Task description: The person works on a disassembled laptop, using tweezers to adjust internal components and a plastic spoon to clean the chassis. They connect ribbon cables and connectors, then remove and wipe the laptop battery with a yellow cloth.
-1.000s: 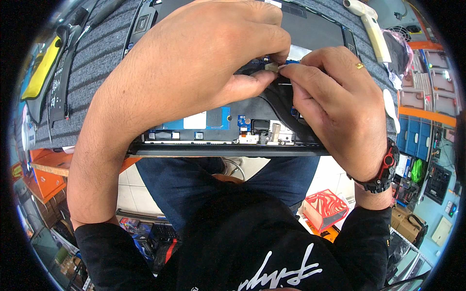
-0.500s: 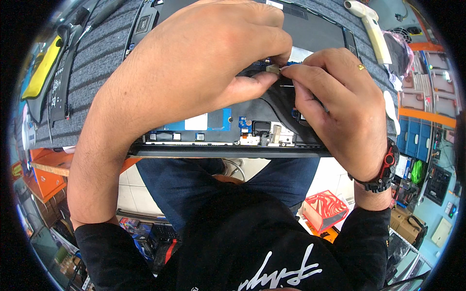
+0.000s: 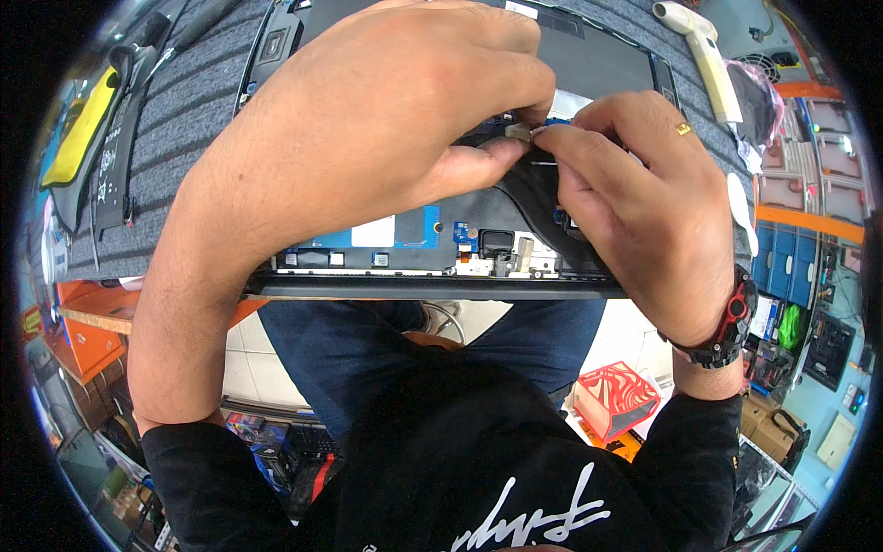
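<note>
At the far left of the grey ribbed mat [image 3: 184,120] covering the table lies one yellow flat pry tool [image 3: 81,129], and beside it one long black battery strip [image 3: 120,156]. Both are well apart from the hands.

The left hand [image 3: 386,120] is curled over the middle of the opened black laptop chassis [image 3: 441,267], which lies on the mat at the table's near edge, over the person's lap. Its fingers are bent and drawn together, and its thumb and forefinger pinch a small pale connector piece [image 3: 518,132] just above the laptop's innards. One blue circuit board [image 3: 405,230] with a white label shows under the wrist, and one black curved cable sheet [image 3: 524,198] runs from it up towards the pinch.

The right hand [image 3: 644,212] meets the left at the same small piece. Its fingers are closed, fingertips [image 3: 552,138] pressed on the connector from the right side, so both hands touch it. This hand carries one gold ring [image 3: 683,130] and, at the wrist, one black and red wristwatch [image 3: 731,317].

Further right, at the mat's top corner, lies one cream plastic tool handle [image 3: 704,51]. Below the table edge sits one red patterned box [image 3: 614,397] on the floor.
</note>
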The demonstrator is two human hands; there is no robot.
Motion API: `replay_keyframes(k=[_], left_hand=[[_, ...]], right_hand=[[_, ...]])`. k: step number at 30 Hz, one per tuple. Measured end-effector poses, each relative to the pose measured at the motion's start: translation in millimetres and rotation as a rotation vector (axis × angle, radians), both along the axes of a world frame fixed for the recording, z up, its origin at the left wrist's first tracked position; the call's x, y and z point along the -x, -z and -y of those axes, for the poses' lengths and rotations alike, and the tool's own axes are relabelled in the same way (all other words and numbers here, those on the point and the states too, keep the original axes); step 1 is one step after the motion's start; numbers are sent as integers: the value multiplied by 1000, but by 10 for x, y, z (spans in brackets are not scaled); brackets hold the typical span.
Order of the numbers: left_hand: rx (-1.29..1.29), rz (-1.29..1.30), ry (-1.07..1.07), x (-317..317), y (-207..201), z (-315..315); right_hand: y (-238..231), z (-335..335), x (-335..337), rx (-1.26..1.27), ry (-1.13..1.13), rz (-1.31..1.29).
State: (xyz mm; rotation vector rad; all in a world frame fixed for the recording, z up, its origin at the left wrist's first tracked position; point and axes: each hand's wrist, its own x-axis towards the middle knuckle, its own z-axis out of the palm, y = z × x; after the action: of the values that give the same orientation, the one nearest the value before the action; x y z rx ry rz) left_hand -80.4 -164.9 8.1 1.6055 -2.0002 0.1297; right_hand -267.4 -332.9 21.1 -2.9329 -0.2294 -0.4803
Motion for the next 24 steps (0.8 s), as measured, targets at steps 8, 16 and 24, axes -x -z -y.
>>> replay_keyframes(k=[8, 16, 24], left_hand=[[-73, -15, -5, -32, -24, -4], [-107, 70, -58, 23, -43, 25], [-144, 101, -79, 36, -57, 8]], right_hand=[[19, 1, 12, -1, -4, 6], [36, 7, 12, -14, -16, 24], [28, 11, -15, -10, -47, 17]])
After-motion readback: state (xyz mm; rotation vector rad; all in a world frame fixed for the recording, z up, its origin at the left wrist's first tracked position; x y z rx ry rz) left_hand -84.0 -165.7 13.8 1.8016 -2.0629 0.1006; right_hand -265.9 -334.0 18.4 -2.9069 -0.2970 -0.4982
